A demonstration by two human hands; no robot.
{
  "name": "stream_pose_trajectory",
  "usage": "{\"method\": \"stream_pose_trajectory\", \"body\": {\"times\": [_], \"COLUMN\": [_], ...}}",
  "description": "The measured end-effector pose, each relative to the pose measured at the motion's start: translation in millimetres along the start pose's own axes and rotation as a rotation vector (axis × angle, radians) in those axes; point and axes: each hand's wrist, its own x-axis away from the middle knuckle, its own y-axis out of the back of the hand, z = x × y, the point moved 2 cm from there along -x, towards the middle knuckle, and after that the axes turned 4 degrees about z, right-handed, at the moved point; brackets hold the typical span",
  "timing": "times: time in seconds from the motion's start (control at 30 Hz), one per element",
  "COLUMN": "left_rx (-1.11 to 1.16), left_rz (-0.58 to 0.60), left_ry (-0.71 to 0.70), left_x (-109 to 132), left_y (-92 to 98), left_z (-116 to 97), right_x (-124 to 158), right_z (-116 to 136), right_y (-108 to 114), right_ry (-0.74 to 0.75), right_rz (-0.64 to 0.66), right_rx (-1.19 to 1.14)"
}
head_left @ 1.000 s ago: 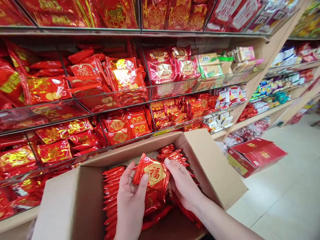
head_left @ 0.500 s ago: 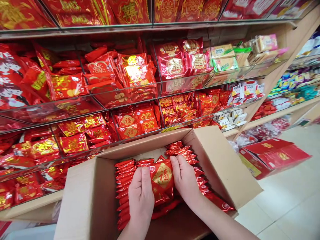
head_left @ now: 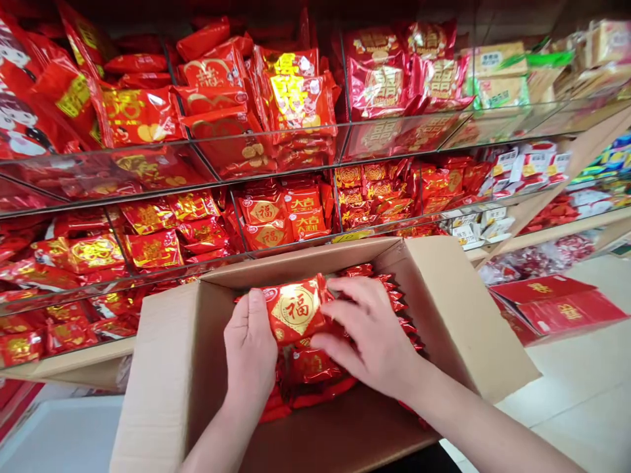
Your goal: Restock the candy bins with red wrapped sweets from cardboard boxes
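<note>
My left hand (head_left: pixel 251 348) grips the left end of a red snack packet (head_left: pixel 296 309), its thumb pressed on the front. The packet bears a gold diamond and a large red character, and is tilted up toward me. At its right end is my right hand (head_left: pixel 372 335), fingers spread and curved; whether a fingertip touches the wrapper I cannot tell. Both hands are over an open cardboard box (head_left: pixel 448 302). Inside the box, more red packets (head_left: pixel 315 368) lie below the held one, and others stand in a tight row along the right side, partly hidden by my right hand.
Behind the box rise shelves with clear dividers, filled with red packets (head_left: pixel 142 118) and some white ones (head_left: pixel 530 167). A yellow price tag (head_left: pixel 352 236) is on the shelf edge. A red carton (head_left: pixel 562 305) lies on the tiled floor at right; a pale bin lid (head_left: pixel 73 433) is lower left.
The packet has risen toward me in my left hand. My right hand has loosened from its right end and its fingers have spread. The view has tilted down.
</note>
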Motion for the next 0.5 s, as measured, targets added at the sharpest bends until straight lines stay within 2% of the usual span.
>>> {"method": "stream_pose_trajectory", "body": {"times": [0.03, 0.1, 0.2, 0.27, 0.33, 0.37, 0.43, 0.5], "left_rx": [0.033, 0.102, 0.089, -0.012, -0.236, -0.396, -0.779, -1.016], "left_rz": [0.009, 0.025, 0.006, 0.043, 0.082, 0.055, -0.110, -0.161], "left_ry": [0.010, 0.050, 0.128, 0.115, -0.048, -0.171, -0.398, -0.481], "left_x": [-4, -11, -21, -30, -40, -46, -56, -66], "left_y": [1.3, 1.2, 2.0, 9.2, 24.4, 34.7, 56.4, 72.2], "left_z": [-3, -10, -22, -31, -41, -46, -52, -51], "right_x": [1, 0, -15, -35, -60, -74, -101, -125], "right_z": [4, 7, 1, -10, -29, -41, -66, -90], "right_y": [-2, -6, -12, -15, -18, -20, -27, -35], "right_ry": [0.114, 0.246, 0.395, 0.470, 0.454, 0.408, 0.273, 0.129], "right_rz": [0.070, 0.141, 0.093, 0.061, 0.047, 0.048, 0.059, 0.069], "right_rx": [0.070, 0.193, 0.326, 0.361, 0.375, 0.385, 0.419, 0.439]}}
